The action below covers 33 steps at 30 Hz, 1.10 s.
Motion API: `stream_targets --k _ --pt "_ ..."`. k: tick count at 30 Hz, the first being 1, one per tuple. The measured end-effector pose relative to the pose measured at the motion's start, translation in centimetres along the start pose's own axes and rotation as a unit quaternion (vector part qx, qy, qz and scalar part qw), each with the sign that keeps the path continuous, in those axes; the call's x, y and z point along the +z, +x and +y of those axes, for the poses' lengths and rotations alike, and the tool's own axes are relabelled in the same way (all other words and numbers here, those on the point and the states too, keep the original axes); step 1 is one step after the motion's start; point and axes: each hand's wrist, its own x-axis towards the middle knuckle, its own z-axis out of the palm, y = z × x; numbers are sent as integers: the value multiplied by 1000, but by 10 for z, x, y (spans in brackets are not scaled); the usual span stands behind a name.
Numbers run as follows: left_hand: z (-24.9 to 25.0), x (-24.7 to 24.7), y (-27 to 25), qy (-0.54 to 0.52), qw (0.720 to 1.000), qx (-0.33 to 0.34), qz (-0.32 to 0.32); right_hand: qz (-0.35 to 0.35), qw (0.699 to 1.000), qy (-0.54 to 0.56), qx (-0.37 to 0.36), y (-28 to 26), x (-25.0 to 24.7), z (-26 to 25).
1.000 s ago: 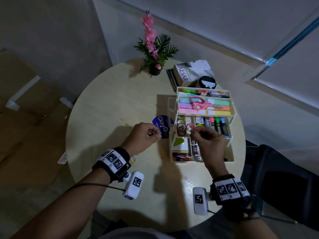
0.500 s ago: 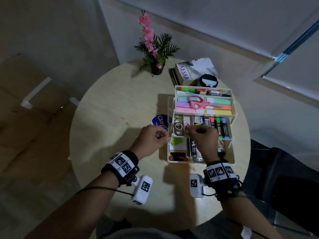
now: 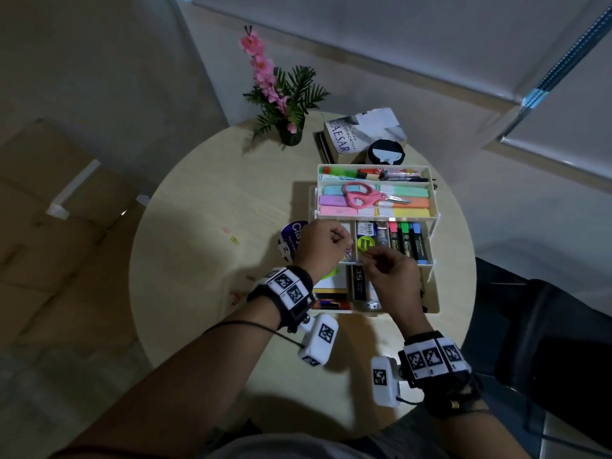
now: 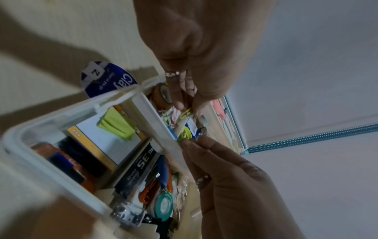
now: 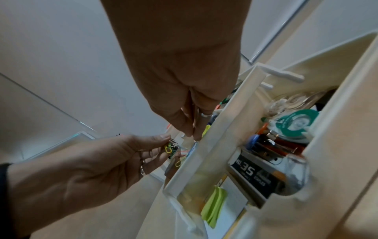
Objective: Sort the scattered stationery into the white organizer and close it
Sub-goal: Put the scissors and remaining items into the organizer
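Note:
The white organizer (image 3: 434, 293) stands open on the round table, its tiers stepped back and full of stationery. My left hand (image 3: 346, 245) hovers over the left compartment of the middle tray and pinches a small bunch of paper clips (image 4: 186, 112), a yellow one showing (image 5: 168, 148). My right hand (image 3: 366, 260) is just beside it at that tray's front wall (image 5: 204, 161). Its fingertips (image 5: 191, 135) press together on what looks like a small blue paper clip (image 4: 175, 137). More clips lie in the compartment under the hands.
A purple clay tub (image 3: 291, 238) sits on the table left of the organizer. Behind it are a book (image 3: 361, 130), a black round lid (image 3: 385, 154) and a flower pot (image 3: 288, 127). Small coloured bits (image 3: 231, 236) lie on the table. Pink scissors (image 3: 361, 197) rest in the upper tray.
My left hand has moved right from beside the clay tub to over the tray's left compartment. My right hand has drawn back to the tray's front wall.

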Motion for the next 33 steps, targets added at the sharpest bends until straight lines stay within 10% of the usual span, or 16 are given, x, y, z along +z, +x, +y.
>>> stream_targets --k 15,23,33 --pt "-8 -29 -15 36 999 25 24 9 995 -80 -64 6 1 6" --pt "-98 -103 -52 129 991 -30 6 14 940 -320 -118 -6 1 -2" --pt "-193 -140 -83 225 967 -72 -95 -67 951 -223 -201 -37 65 -42"
